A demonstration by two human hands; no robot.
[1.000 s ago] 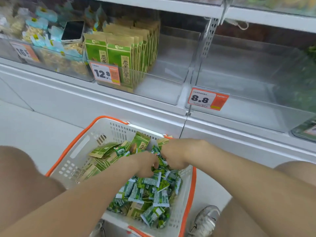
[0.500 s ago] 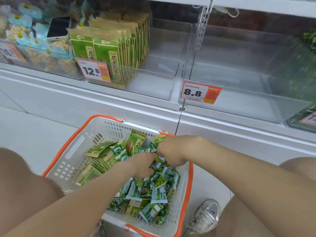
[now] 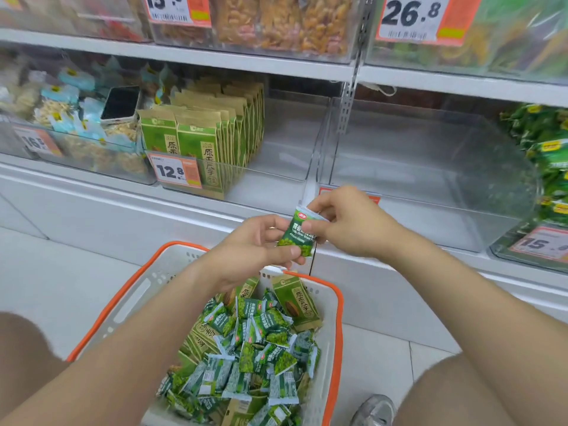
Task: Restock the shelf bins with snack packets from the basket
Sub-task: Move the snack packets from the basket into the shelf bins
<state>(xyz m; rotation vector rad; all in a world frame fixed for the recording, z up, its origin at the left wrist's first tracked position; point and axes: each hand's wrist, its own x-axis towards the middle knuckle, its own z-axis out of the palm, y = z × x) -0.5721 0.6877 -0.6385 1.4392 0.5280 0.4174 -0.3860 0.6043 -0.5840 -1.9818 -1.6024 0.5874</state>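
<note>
A white basket with an orange rim sits on the floor, holding several small green snack packets and larger green-brown pouches. Above it, both hands hold one small green pea packet. My left hand pinches its lower edge with thumb and fingers. My right hand pinches its top and side. Behind the hands stands a clear shelf bin with nothing in it. To its left, a bin holds a row of upright green-brown pouches.
A phone lies on snacks in the far-left bin. Green packets fill the bin at the right edge. Price tags read 12.8 and 26.8. My knees flank the basket; a shoe is beside it.
Both hands rose out of the basket with one small green packet, now held up in front of the shelf. The camera tilted upward, showing the higher shelf.
</note>
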